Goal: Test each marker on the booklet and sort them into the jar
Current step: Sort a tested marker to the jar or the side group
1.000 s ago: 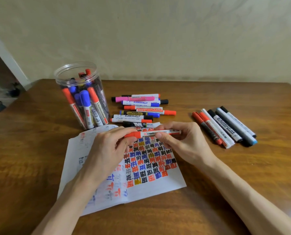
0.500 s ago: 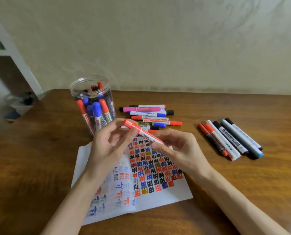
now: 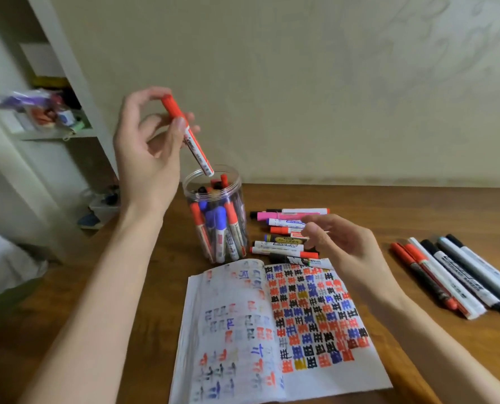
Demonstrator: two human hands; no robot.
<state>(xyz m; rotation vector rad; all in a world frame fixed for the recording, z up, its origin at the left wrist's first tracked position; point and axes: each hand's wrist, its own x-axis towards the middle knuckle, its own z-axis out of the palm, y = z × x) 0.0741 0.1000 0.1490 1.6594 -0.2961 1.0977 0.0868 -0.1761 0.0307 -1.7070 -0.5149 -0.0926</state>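
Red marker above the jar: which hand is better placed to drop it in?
Left. The left hand pinches the red marker, its lower end at the mouth of the jar; the right hand hovers empty over the loose markers.

**Booklet**, near centre, lay open.
- Right page carried rows of hand-drawn block characters in red, blue, black and ochre. Most read as 王 or 主, and some in the nearest rows as 田 and 井.
- Left page carried fainter, smeared marks in the same colours, not legible.

**Red marker**, above the jar: dark print on the white barrel was too blurred to read.

**Loose markers** right of the jar and **marker row** at far right bore printed labels, none legible.
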